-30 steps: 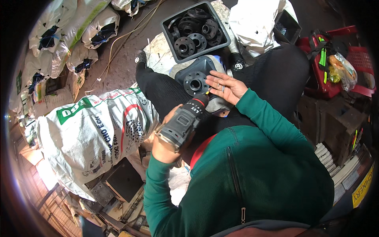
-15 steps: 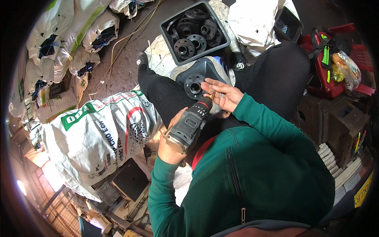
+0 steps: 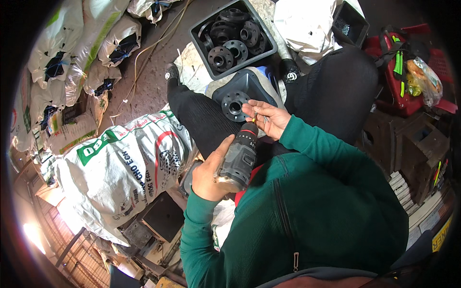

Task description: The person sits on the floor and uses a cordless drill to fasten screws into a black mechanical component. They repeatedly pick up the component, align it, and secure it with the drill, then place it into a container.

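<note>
My left hand (image 3: pixel 207 176) is closed around a grey-black cordless drill (image 3: pixel 236 161) whose red-ringed chuck points up and away from me. At the tip of the chuck, my right hand (image 3: pixel 273 120) is half curled, palm up. Thin metal screws (image 3: pixel 266 118) show between its fingers. Just beyond the fingertips lies a round dark flange (image 3: pixel 226 102) with a ring of holes and a raised centre hub. It rests on the near part of a black square-rimmed container (image 3: pixel 256 86) between my legs. The drill's handle is mostly hidden by the hand and sleeve.
A grey crate (image 3: pixel 246 65) full of similar flanges stands ahead. White printed sacks (image 3: pixel 120 165) lie to the left, with more stacked (image 3: pixel 62 33) beyond. On the right are a small black bin (image 3: pixel 353 29), a red plastic chair (image 3: pixel 391 91) with bags, and rusty metal blocks (image 3: pixel 401 144).
The drill has swung more upright, its body shifting slightly right, and my left hand's grip shows more from the side. My right hand stays by the chuck, fingers a little more curled.
</note>
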`<state>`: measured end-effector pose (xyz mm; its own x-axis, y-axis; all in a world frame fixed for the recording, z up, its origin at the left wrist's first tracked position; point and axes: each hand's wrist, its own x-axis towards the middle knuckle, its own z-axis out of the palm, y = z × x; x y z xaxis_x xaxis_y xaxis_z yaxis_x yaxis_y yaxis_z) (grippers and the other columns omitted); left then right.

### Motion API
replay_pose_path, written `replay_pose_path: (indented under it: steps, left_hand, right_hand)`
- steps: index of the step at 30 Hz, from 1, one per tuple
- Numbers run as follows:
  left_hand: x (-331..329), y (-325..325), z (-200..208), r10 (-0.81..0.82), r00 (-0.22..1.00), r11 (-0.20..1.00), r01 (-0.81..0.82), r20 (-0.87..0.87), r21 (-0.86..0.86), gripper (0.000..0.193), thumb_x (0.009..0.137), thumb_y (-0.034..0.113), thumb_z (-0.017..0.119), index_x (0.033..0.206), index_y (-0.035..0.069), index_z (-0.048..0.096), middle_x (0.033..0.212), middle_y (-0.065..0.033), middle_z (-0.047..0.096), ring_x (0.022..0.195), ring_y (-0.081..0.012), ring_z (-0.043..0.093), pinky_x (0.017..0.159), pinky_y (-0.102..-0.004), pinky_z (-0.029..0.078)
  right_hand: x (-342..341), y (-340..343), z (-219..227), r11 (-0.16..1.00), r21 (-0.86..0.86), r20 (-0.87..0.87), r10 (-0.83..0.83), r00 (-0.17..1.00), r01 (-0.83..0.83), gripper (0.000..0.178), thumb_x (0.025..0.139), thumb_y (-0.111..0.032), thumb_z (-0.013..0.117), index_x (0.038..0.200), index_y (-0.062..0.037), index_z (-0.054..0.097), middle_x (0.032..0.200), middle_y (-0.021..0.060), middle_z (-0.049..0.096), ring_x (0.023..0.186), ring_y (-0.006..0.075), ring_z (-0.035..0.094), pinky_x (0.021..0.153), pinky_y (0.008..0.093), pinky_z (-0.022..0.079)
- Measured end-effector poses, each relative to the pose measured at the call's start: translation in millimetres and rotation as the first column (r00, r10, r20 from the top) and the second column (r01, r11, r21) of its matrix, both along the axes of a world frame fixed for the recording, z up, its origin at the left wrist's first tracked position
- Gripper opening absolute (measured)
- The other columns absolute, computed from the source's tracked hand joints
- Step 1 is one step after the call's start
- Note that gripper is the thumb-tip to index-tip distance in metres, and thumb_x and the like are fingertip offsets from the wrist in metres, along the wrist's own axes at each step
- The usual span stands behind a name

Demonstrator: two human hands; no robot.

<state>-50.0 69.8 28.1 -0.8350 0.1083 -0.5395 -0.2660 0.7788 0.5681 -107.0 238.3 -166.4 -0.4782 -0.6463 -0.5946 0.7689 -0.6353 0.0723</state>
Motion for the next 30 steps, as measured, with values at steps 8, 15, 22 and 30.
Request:
replay_pose_path:
  steps: [8,15,22,30]
  left_hand:
    - [-15.2,-15.9,-13.4,-0.159,0.965,0.984,0.137,-0.207,-0.114,0.05,0.076,0.005,0.069,0.124,0.005,0.054,0.119,-0.0147,0.06,0.105,-0.0286,0.062,0.088,-0.0343,0.05]
    - [-24.0,-25.1,-26.4,-0.047,0.996,0.998,0.044,-0.075,-0.041,0.056,0.07,0.006,0.068,0.124,0.008,0.054,0.124,-0.0136,0.058,0.104,-0.0321,0.062,0.088,-0.0364,0.05]
    - [-51.6,-12.3,-25.4,-0.178,0.984,0.977,0.175,-0.01,-0.124,0.049,0.075,0.003,0.066,0.122,0.003,0.054,0.116,-0.014,0.063,0.105,-0.0276,0.063,0.089,-0.0331,0.049]
    - [-64.3,-6.5,-32.7,-0.16,0.987,0.979,0.163,0.036,-0.123,0.057,0.07,0.011,0.07,0.124,0.013,0.051,0.113,-0.0082,0.063,0.082,-0.0339,0.066,0.072,-0.0394,0.054]
  right_hand:
    - [3.9,8.8,-25.7,0.87,0.482,-0.136,0.186,0.973,-0.098,0.031,0.095,-0.026,0.055,0.116,-0.0043,0.059,0.085,-0.0006,0.059,0.069,0.007,0.054,0.063,0.0236,0.047]
    - [10.1,-11.6,-43.8,0.713,0.645,-0.182,0.494,0.85,-0.276,0.026,0.083,-0.018,0.071,0.103,-0.0035,0.062,0.071,-0.0035,0.055,0.048,0.0026,0.039,0.041,0.0195,0.029]
    - [0.8,-14.9,-34.7,0.708,0.632,-0.179,0.53,0.829,-0.316,0.019,0.083,-0.02,0.07,0.09,-0.0023,0.065,0.069,0.0001,0.06,0.057,0.0068,0.049,0.048,0.0274,0.038]
    - [-5.6,-20.0,-31.3,0.631,0.677,-0.098,0.588,0.803,-0.379,0.02,0.083,-0.018,0.072,0.075,-0.002,0.064,0.052,-0.0035,0.049,0.048,0.0048,0.039,0.046,0.028,0.031]
